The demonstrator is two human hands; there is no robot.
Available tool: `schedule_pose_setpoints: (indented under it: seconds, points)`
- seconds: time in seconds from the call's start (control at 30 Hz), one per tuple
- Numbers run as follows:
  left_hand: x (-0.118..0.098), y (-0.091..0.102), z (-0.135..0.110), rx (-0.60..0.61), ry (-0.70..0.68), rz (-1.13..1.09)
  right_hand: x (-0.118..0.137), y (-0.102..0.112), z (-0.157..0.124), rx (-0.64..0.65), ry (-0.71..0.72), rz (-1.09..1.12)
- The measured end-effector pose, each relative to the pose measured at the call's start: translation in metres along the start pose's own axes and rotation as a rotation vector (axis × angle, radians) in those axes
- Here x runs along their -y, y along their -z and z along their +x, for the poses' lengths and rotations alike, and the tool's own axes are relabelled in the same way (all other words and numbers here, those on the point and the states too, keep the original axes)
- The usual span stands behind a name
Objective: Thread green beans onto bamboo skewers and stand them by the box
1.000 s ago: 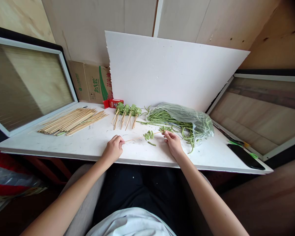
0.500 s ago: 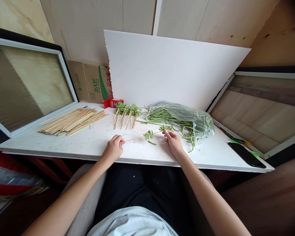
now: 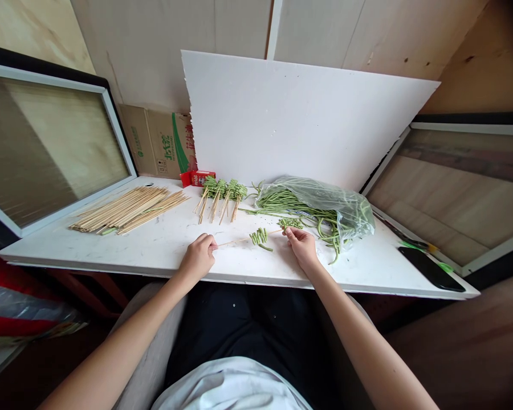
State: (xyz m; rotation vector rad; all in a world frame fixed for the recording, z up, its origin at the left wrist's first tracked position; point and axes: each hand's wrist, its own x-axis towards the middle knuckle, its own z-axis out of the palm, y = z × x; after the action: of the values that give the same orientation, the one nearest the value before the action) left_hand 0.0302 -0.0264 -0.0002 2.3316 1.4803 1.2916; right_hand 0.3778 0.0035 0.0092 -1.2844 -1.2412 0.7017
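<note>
A thin wooden skewer (image 3: 233, 242) stretches between my two hands above the white table. My left hand (image 3: 198, 254) pinches one end of it, and the fingers of my right hand (image 3: 301, 246) close on the other end. Several short green bean pieces (image 3: 259, 236) are threaded side by side along its middle. Just below them is one more bean piece (image 3: 265, 247); whether it touches the skewer I cannot tell. A small pile of cut bean pieces (image 3: 290, 222) lies beyond my right fingertips. Finished-looking bean skewers (image 3: 224, 189) lie stacked farther back.
Many bare skewers (image 3: 123, 209) lie at the left of the table (image 3: 154, 256). A plastic bag of long beans (image 3: 316, 199) rests at the back right. Behind stand a red box (image 3: 203, 178), a carton (image 3: 158, 142) and a white board (image 3: 303, 125). A phone (image 3: 430, 267) lies far right.
</note>
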Motion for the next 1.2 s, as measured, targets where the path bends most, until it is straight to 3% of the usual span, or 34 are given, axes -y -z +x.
schedule_pose_setpoints:
  seconds: [0.37, 0.5, 0.73, 1.2]
  points:
    - [0.001, 0.0, 0.0, 0.016, -0.006, 0.012, 0.009, -0.003, -0.003, -0.032, 0.142, -0.159]
    - [0.001, 0.001, 0.0, 0.005, -0.006, -0.005, 0.012, -0.001, -0.004, -0.002, 0.119, -0.129]
    - [0.001, -0.002, 0.0, -0.037, -0.011, -0.032, 0.014, 0.004, -0.005, 0.032, -0.048, 0.107]
    - [0.002, 0.0, 0.002, 0.014, 0.01, -0.046, 0.025, 0.0, -0.014, 0.004, 0.079, 0.02]
